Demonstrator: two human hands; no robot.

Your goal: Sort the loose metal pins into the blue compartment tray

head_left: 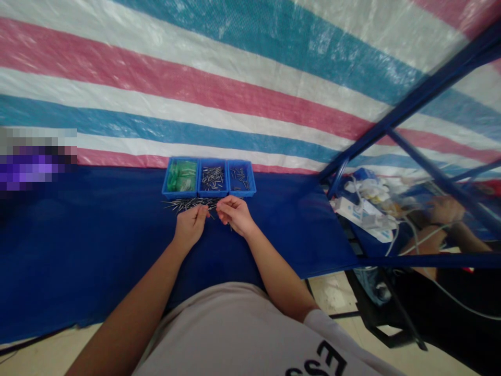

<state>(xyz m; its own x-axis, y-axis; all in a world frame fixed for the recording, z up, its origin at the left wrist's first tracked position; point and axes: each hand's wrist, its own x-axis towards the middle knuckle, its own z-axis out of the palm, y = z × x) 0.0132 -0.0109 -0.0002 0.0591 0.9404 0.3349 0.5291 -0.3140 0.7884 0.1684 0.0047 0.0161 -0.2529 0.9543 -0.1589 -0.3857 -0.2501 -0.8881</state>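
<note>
Head view: left hand (190,225) and right hand (235,215) mid-frame, near metal pins (183,204) on blue worktop (129,230). Each grip: fingers pinched, contents too small to tell. Three blue bins (241,192) just above pins.

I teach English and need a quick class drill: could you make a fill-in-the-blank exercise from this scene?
1. The loose pins lie in front of a row of ____ bins.
2. The left bin holds something coloured ____.
3. The hand nearest the right bin is the person's ____ one.
4. The sheet behind the table is patterned with ____.

Missing words: three; green; right; stripes.
</note>
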